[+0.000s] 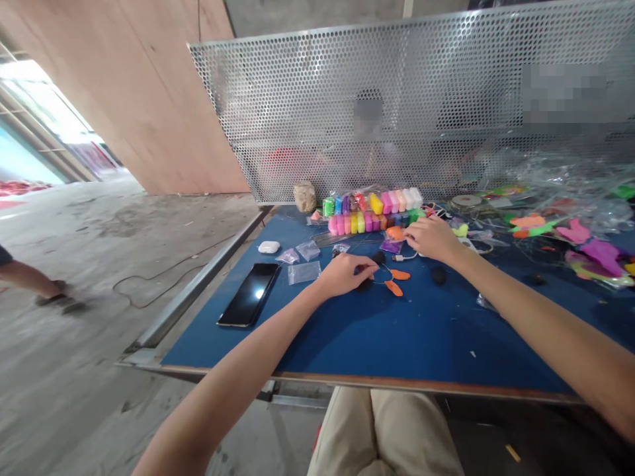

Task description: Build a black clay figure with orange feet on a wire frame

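Observation:
My left hand (346, 274) is closed in a pinch above the blue tabletop. Thin wires run from its fingertips to two flat orange clay pieces (397, 277), shaped like small paddles. Dark lumps show beside and partly under this hand; one black clay ball (380, 257) lies just behind its fingers. Farther back, my right hand (431, 237) has its fingers drawn together at the edge of an orange clay lump (395, 233). That lump sits by a purple packet (391, 246). The fingertips' exact grip is partly hidden. Another black ball (438, 275) lies in front of the right hand.
Rows of colored clay blocks (367, 223) stand along a perforated metal panel (317, 99). A phone (249, 294), a white earbud case (268, 247) and small clear bags (304, 272) lie leftward. Plastic wrap and colored clay pieces (600, 254) crowd the right. A person's leg (30, 277) shows far left.

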`<move>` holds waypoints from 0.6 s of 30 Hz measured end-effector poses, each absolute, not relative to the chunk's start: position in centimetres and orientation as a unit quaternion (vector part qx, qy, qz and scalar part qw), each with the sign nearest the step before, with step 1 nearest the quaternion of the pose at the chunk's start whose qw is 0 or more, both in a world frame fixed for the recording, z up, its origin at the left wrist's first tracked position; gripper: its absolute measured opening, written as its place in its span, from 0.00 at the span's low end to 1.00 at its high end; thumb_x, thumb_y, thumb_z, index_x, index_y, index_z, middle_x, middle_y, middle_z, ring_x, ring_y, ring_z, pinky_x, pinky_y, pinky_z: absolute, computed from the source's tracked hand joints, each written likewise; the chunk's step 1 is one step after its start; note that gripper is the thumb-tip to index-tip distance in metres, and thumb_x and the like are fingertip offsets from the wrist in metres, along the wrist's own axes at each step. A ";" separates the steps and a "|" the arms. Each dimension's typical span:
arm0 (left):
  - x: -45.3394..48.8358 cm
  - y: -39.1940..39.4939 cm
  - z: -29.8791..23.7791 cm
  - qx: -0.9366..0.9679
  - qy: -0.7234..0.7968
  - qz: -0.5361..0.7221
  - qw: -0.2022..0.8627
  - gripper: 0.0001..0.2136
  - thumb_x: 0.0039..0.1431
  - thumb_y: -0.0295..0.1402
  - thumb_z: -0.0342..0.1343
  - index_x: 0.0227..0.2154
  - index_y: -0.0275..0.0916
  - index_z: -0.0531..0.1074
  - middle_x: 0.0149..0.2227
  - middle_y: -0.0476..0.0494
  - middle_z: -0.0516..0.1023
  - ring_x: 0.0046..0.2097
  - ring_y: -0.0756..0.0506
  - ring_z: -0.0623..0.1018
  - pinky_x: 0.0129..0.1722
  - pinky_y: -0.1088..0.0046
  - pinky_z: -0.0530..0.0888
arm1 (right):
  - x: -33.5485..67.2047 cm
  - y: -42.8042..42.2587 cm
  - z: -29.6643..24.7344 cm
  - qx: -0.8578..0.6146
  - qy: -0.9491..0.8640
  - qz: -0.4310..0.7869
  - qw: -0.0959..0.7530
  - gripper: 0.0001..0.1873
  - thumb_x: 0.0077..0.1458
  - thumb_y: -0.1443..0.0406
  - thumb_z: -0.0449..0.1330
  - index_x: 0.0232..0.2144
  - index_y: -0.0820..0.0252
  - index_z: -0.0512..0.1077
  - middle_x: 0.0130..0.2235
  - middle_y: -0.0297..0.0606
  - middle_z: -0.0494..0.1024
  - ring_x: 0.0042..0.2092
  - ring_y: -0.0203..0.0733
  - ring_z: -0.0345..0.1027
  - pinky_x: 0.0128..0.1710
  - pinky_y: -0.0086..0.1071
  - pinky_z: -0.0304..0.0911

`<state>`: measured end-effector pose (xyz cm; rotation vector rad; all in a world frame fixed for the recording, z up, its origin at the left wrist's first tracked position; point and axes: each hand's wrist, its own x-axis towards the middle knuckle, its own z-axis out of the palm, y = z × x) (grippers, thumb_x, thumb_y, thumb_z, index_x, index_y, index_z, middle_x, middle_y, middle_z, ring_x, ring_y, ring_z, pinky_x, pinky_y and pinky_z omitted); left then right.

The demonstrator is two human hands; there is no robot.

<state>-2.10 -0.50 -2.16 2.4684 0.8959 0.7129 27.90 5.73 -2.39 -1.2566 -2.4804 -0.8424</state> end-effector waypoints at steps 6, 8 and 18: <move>-2.1 -0.3 -2.2 0.884 0.329 0.274 0.187 0.14 0.70 0.39 0.49 0.44 0.43 0.79 0.38 0.49 0.84 0.39 0.47 0.82 0.37 0.75 0.73 | 28.1 4.9 -1.4 -0.402 -0.844 -0.297 0.196 0.13 0.65 0.66 0.52 0.36 0.61 0.76 0.38 0.42 0.82 0.41 0.46 0.71 0.43 0.39 0.53; -2.1 -0.2 -2.2 0.884 0.328 0.279 0.181 0.13 0.69 0.38 0.49 0.44 0.43 0.79 0.39 0.49 0.84 0.40 0.47 0.82 0.39 0.74 0.73 | 27.9 4.5 -1.0 -0.388 -0.854 -0.292 0.185 0.11 0.63 0.66 0.53 0.37 0.60 0.76 0.39 0.42 0.81 0.42 0.47 0.70 0.44 0.39 0.53; -2.4 -0.1 -2.2 0.884 0.332 0.274 0.184 0.14 0.70 0.39 0.49 0.45 0.42 0.79 0.39 0.47 0.84 0.39 0.47 0.81 0.40 0.73 0.74 | 26.4 4.6 -1.9 -0.459 -0.835 -0.292 0.086 0.12 0.63 0.67 0.52 0.39 0.59 0.77 0.41 0.46 0.79 0.46 0.52 0.67 0.44 0.42 0.53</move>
